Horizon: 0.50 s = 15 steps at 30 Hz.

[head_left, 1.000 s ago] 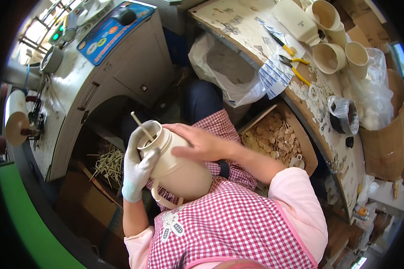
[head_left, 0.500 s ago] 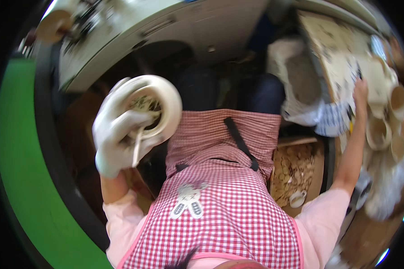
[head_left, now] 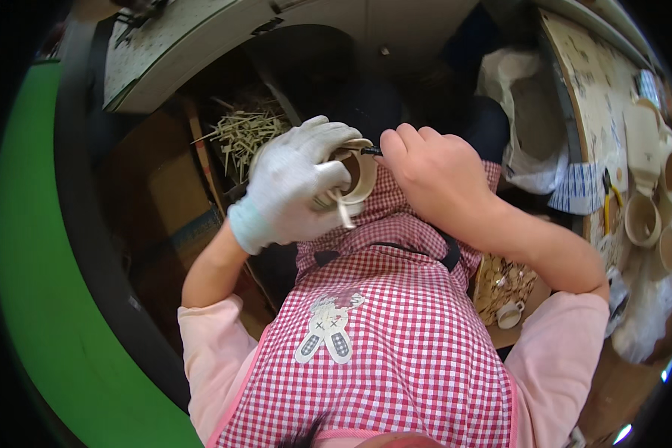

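Note:
In a white glove, my left hand (head_left: 295,179) is wrapped round a small cream cup (head_left: 363,181), one finger over its mouth. The cup is tilted so its brownish inside shows. A narrow white strip (head_left: 345,212) sticks out below the gloved fingers; whether it belongs to the cup I cannot tell. My bare right hand (head_left: 440,175) is closed on a thin dark tool (head_left: 371,151). Its front end is at the cup's upper rim; the tip is hard to make out. Both hands are above my lap and the checked apron (head_left: 396,299).
Thin greenish sticks (head_left: 243,134) lie in a box beyond my left hand. At right, a worktable (head_left: 593,89) bears cream cups (head_left: 642,220) and yellow-handled pliers (head_left: 611,200). A white bag (head_left: 504,75) hangs beside it. Below, a box holds tan flakes and a small cup (head_left: 509,315).
My right hand has come from the worktable to the cup, bringing the dark tool. My left hand has moved right with the cup; the thin greenish bits earlier seen in its mouth no longer show.

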Available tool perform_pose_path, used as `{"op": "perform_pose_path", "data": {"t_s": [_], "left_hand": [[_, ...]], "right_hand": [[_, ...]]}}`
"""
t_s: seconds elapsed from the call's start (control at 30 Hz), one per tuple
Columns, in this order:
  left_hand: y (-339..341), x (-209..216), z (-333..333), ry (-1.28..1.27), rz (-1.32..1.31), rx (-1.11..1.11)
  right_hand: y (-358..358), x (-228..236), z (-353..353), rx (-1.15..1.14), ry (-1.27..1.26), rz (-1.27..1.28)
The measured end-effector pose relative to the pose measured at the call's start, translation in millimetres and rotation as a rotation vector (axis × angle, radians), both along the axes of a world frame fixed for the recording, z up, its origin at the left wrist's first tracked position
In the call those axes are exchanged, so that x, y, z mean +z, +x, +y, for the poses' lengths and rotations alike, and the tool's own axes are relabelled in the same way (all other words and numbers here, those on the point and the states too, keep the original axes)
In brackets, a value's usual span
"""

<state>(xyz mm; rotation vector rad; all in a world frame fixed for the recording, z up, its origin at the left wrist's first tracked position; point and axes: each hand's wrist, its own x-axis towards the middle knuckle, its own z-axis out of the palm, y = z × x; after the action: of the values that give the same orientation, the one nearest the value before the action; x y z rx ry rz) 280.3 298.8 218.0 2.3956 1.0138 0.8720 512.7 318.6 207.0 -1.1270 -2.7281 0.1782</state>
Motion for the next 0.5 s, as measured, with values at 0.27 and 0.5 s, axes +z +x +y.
{"op": "perform_pose_path", "data": {"t_s": [0.27, 0.5], "left_hand": [[22, -38, -38, 0.13, 0.149, 0.104], [7, -42, -60, 0.179, 0.147, 0.096]], "right_hand": [[1, -13, 4, -0.089, -1.244, 0.025], [-6, 14, -3, -0.039, -1.213, -0.224]]}}
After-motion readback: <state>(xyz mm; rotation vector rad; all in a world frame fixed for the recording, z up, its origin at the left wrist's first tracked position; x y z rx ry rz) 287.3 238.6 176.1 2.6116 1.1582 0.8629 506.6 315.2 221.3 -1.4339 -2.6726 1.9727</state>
